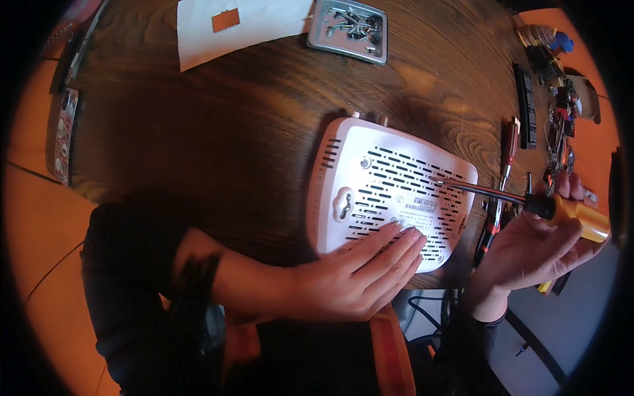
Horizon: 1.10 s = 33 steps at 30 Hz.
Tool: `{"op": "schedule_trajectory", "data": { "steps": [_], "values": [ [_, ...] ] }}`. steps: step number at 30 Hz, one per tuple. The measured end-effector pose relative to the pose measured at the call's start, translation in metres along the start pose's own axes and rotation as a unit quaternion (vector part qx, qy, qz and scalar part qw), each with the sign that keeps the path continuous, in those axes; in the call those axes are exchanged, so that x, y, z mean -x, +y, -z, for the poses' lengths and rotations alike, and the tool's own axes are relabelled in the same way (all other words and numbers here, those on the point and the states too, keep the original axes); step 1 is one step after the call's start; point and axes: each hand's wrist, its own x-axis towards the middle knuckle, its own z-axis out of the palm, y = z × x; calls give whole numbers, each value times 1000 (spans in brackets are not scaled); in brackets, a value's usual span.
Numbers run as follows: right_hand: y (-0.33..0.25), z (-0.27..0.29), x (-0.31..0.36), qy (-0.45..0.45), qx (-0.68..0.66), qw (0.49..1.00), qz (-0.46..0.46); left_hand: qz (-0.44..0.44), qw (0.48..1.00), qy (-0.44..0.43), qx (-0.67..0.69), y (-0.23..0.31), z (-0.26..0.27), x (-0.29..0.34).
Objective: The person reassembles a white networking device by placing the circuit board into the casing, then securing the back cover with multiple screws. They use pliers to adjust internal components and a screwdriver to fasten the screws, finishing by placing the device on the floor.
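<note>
A white router-like box [389, 148] lies on the wooden table with its slotted underside up; a keyhole mount and a printed label show on it. My left hand [360, 277] rests flat across its near edge, fingers stretched out over the slots. In my right hand [528, 254] is a screwdriver [581, 221] with a yellow handle, held nearly level at the right. Its shaft reaches left over the box, and the tip is above the slots near the upper right; whether it touches the plastic I cannot tell.
At the far side, a small metal tray [350, 30] holds loose screws beside a white sheet [244, 30]. A red-handled screwdriver [510, 142], a black strip [526, 105] and assorted tools line the right edge. A patterned phone case [64, 135] lies at the left edge.
</note>
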Motion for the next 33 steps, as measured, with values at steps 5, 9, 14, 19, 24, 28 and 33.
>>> {"op": "schedule_trajectory", "data": {
  "steps": [5,9,14,19,24,28,33],
  "values": [
    [4,-31,-1,-36,123,992,12,-29,1000,10,-3,-1,-7,4],
    [8,-50,3,-30,16,999,14,-46,999,9,-8,-3,-7,6],
    [8,-57,1,-45,109,993,21,-64,998,-5,-1,-5,-3,6],
    [11,-62,-1,-60,88,994,16,-57,998,2,6,-4,-4,5],
    [12,-65,-1,-69,81,994,25,-52,999,8,16,-4,-5,6],
    [13,-64,0,-73,65,995,15,-51,998,15,23,-4,-6,6],
    [16,-66,-4,-131,37,990,36,-53,998,17,27,-4,-7,7]
  ]
}}
